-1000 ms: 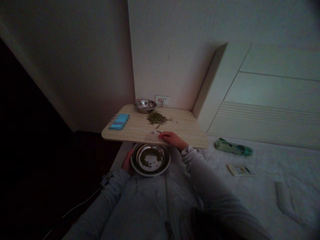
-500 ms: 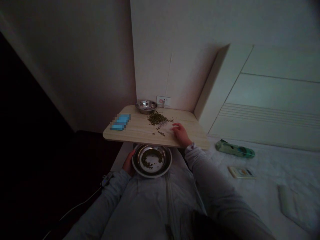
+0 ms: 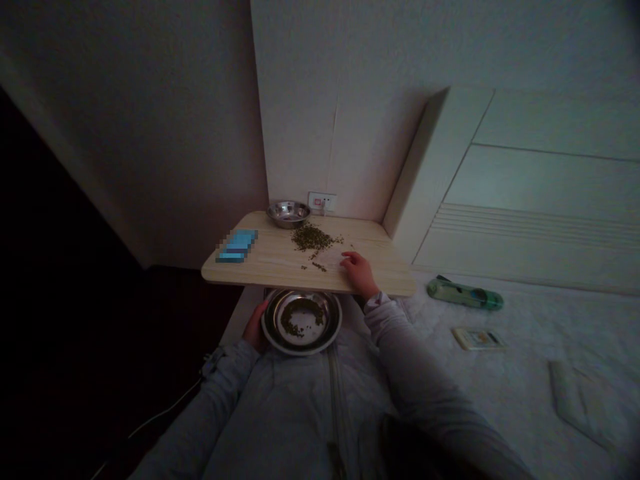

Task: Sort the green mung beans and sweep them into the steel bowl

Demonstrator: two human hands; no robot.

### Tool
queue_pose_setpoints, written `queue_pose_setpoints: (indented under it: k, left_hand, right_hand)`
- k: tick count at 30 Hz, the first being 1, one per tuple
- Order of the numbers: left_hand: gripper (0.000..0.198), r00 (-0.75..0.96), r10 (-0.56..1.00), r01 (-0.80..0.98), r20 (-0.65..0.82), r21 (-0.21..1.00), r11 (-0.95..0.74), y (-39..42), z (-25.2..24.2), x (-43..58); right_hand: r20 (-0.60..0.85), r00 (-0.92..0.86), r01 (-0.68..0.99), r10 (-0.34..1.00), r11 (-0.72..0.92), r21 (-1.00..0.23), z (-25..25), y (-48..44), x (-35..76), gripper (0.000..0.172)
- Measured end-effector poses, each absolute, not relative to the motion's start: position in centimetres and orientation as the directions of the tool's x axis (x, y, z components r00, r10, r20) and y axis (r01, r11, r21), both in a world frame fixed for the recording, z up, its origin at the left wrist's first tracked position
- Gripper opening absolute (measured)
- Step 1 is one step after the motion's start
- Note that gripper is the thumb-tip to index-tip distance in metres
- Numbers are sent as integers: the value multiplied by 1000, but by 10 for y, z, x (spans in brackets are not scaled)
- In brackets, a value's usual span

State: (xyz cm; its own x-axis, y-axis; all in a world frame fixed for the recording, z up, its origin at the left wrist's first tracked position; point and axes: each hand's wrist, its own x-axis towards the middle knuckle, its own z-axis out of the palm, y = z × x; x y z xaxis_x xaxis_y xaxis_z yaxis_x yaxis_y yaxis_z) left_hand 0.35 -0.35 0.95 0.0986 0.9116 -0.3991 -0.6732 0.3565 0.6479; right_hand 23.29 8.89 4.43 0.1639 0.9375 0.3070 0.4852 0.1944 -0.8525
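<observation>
A heap of small green beans (image 3: 311, 237) lies on a light wooden tabletop (image 3: 280, 263). My right hand (image 3: 358, 270) rests on the tabletop just right of the heap, fingers curled; a faint clear flat piece seems to lie at its fingertips, but the dim light hides whether it is gripped. My left hand (image 3: 255, 327) holds the rim of a steel bowl (image 3: 302, 321) with green beans in it, below the table's front edge, over my lap.
A second, smaller steel bowl (image 3: 289, 213) stands at the back of the table near a wall socket (image 3: 321, 201). A blue object (image 3: 237, 245) lies at the table's left. On the bed at right lie a green item (image 3: 464, 293) and a card (image 3: 477, 339).
My right hand has gone from the table's front edge back up to the bean heap, leaving a few stray beans on the wood. The bowl and my left hand stayed put.
</observation>
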Motion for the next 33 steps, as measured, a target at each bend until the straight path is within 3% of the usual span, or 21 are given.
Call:
queue_pose_setpoints:
  k: [13, 22, 33]
  left_hand:
    - [28, 76, 923, -656, -378, 678, 332, -5, 15, 4]
    - [30, 70, 912, -652, -405, 673, 349, -4, 12, 2]
    - [28, 74, 913, -659, -400, 668, 346, -4, 13, 4]
  right_hand:
    - [302, 13, 404, 953, 271, -874, 45, 87, 228, 31]
    - [289, 139, 412, 947, 210, -886, 45, 101, 211, 30]
    - [304, 98, 488, 948, 221, -844, 39, 97, 203, 27]
